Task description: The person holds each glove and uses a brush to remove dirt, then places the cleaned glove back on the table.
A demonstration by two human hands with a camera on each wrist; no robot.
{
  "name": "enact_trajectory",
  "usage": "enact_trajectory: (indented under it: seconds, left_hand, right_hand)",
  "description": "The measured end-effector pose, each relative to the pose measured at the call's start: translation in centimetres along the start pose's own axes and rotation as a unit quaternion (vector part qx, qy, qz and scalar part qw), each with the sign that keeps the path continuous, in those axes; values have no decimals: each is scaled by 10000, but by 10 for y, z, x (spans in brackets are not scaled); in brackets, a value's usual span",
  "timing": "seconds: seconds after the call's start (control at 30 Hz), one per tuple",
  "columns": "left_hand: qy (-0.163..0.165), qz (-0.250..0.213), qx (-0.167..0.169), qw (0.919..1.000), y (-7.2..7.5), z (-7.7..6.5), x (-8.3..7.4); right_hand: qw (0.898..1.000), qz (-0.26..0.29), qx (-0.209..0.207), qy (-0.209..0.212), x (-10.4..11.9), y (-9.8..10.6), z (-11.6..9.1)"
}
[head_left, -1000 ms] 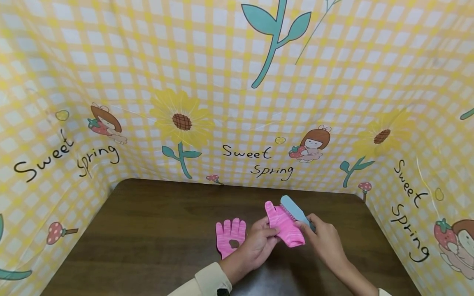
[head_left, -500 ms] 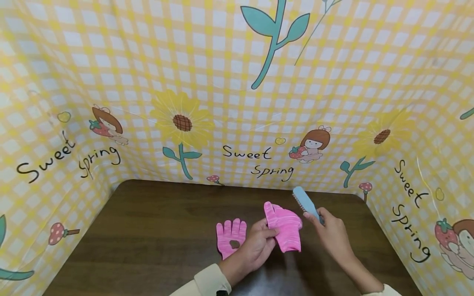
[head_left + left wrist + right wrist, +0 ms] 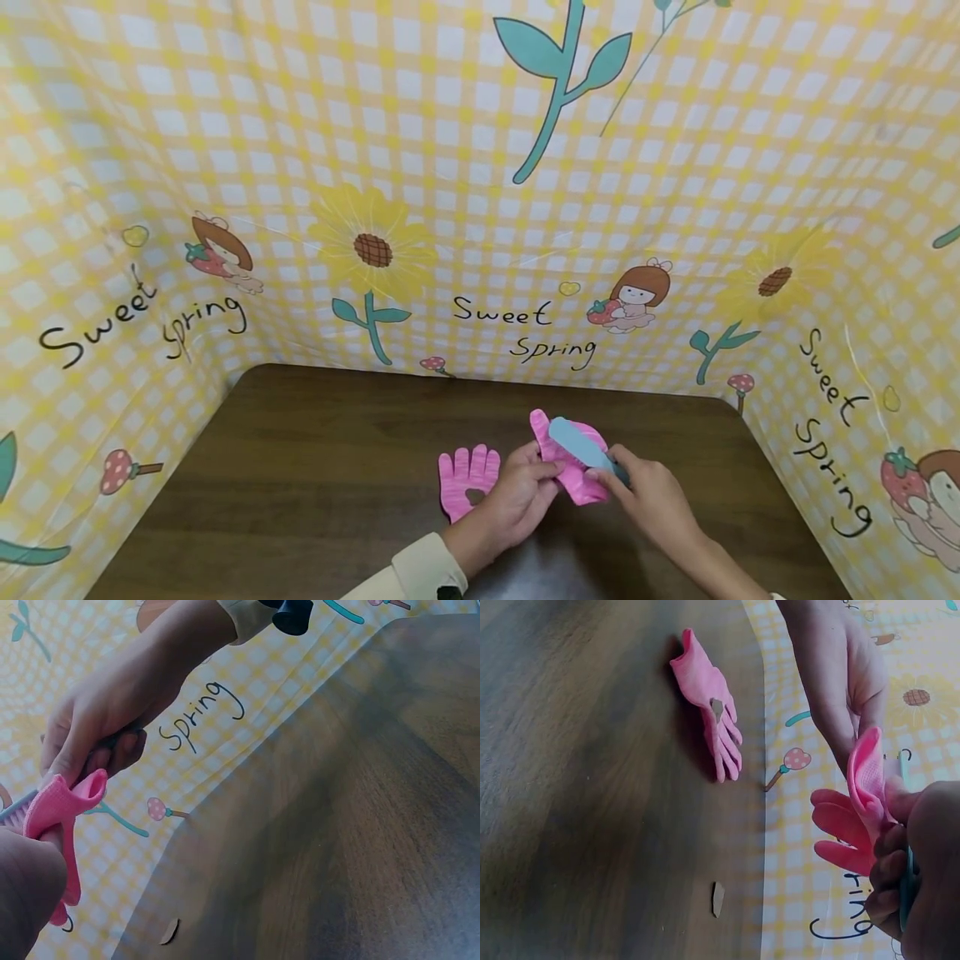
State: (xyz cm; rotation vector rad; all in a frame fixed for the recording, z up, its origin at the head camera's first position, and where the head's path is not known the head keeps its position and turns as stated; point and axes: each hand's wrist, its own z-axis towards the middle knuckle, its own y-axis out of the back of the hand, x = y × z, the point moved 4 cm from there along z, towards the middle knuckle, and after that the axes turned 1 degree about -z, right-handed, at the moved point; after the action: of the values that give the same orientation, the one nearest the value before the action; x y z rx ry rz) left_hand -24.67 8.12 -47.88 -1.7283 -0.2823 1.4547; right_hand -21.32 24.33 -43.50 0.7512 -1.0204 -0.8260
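Observation:
Pinched between the thumb and fingers of my left hand (image 3: 517, 496) is a pink knit glove (image 3: 538, 427), raised above the table. My right hand (image 3: 651, 500) grips the handle of a light blue brush (image 3: 576, 442), whose head lies across the glove. Pale bristles (image 3: 16, 817) face the fabric in the left wrist view. The held glove's fingers (image 3: 844, 825) hang down in the right wrist view. A matching pink glove (image 3: 457, 475) lies flat on the table, left of my left hand; it bears a dark brown patch (image 3: 475, 497) and my wrist partly hides it.
The dark wooden table (image 3: 315, 467) has rounded far corners. Around it hangs a yellow checked cloth (image 3: 420, 208) with flower prints, close behind the table's far edge. A small brownish flake (image 3: 718, 899) lies on the tabletop.
The brush lifted off the glove to the upper right, then came back down across it, further left than before. The held glove's loose part folded and shifted; the left hand stayed nearly still.

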Motion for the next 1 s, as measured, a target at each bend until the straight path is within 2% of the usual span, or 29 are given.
enact_trajectory:
  seconds: [0.33, 1.0]
  left_hand:
    - [15, -154, 122, 9998, -1, 0, -2]
    - [16, -179, 147, 9997, 0, -1, -3]
  right_hand:
    - [9982, 169, -186, -547, -6, 0, 7]
    - [9958, 288, -311, -815, -11, 3, 10]
